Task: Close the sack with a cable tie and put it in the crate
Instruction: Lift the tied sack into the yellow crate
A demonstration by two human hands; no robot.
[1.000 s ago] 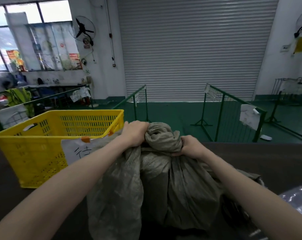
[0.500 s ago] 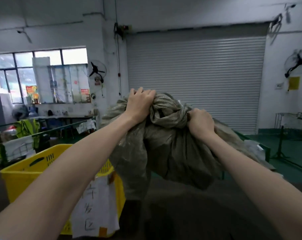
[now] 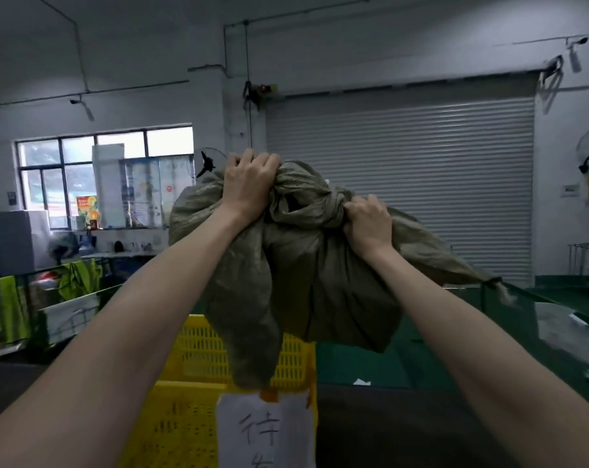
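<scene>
A grey-green woven sack [image 3: 306, 275] hangs in the air, held up by both hands at its bunched top. My left hand [image 3: 249, 184] grips the upper left of the gathered fabric. My right hand [image 3: 367, 221] grips the fabric on the right side. The sack's lowest corner dangles just above the yellow slotted crate [image 3: 198, 393], which stands below and slightly left on the dark table. A white paper label [image 3: 266, 434] with handwriting is stuck on the crate's front. No cable tie shows; the sack's neck is hidden by my hands and folds.
Green wire fences [image 3: 563, 319] stand behind the table on the right and another fence [image 3: 70, 298] on the left with yellow vests draped over it. A grey roller shutter [image 3: 401, 184] fills the back wall. The dark table [image 3: 404, 427] stretches right of the crate.
Both hands lifted the sack off the table and carried it up and leftward until it hangs over the crate. The camera tilted up with it.
</scene>
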